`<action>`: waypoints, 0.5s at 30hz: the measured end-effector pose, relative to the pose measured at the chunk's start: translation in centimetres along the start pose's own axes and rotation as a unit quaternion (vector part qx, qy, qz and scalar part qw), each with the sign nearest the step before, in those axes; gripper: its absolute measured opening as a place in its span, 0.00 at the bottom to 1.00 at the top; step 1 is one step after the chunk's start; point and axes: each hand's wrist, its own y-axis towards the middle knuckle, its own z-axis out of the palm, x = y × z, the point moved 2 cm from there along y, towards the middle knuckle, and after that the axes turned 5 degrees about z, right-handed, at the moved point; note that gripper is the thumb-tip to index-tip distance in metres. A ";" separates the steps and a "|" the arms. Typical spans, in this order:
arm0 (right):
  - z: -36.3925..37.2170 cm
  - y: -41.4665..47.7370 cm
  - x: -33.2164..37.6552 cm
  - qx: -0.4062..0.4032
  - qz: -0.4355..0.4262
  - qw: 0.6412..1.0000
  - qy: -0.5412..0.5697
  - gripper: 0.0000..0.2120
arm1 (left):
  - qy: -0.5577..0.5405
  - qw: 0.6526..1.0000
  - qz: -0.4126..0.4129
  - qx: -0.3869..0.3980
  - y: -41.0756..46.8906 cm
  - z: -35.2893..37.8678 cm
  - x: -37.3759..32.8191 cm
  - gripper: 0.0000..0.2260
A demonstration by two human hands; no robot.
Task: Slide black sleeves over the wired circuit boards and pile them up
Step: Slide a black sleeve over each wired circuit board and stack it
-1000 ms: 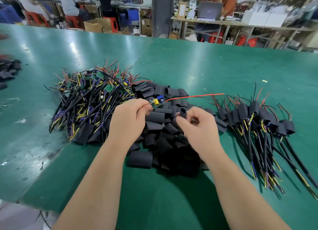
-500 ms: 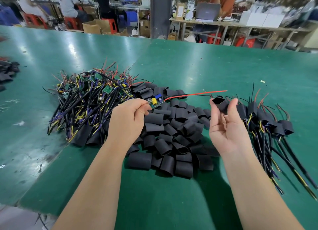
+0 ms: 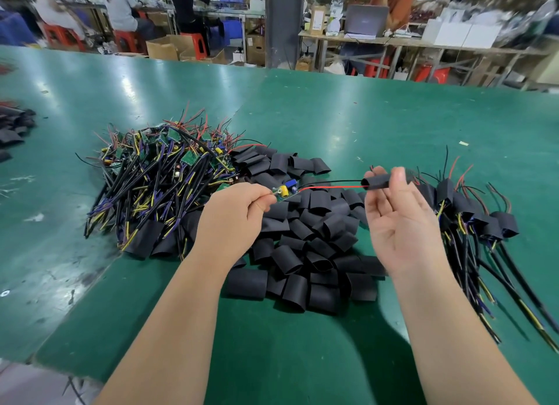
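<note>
With my left grip (image 3: pixel 239 214) pinching the circuit board (image 3: pixel 284 191) and my right grip (image 3: pixel 399 223), at its 3 o'clock, pinching a black sleeve (image 3: pixel 379 181) threaded on its wires (image 3: pixel 332 187), I judge sliding it toward 9 o'clock comes next.

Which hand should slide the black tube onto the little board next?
Probably the right hand: it pinches the black sleeve, with the red wire entering it. The left hand holds the circuit board.

Matt black sleeves (image 3: pixel 302 253) — glossy green table (image 3: pixel 363 117)
</note>
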 end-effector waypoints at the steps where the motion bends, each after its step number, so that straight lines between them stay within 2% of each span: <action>1: 0.1 0.0 -0.3 0.006 0.001 1.000 -0.009 0.14 | -0.010 1.000 0.009 0.003 0.0 0.1 -0.3 0.07; 5: 1.2 -0.6 -2.3 0.053 0.039 0.996 -0.061 0.15 | -0.060 0.998 0.031 0.014 -0.2 0.8 -1.7 0.07; 9: 1.6 -0.9 -2.7 0.079 0.042 0.991 -0.097 0.10 | -0.103 0.994 0.033 0.023 -0.4 1.1 -2.3 0.08; 12: 1.3 -0.7 -2.3 0.072 0.033 0.993 -0.091 0.10 | -0.098 0.993 0.048 0.034 -0.2 0.9 -2.6 0.08; 15: 1.0 -0.6 -2.3 0.104 0.029 0.986 -0.125 0.09 | -0.088 0.993 0.056 0.047 -0.3 0.8 -2.6 0.08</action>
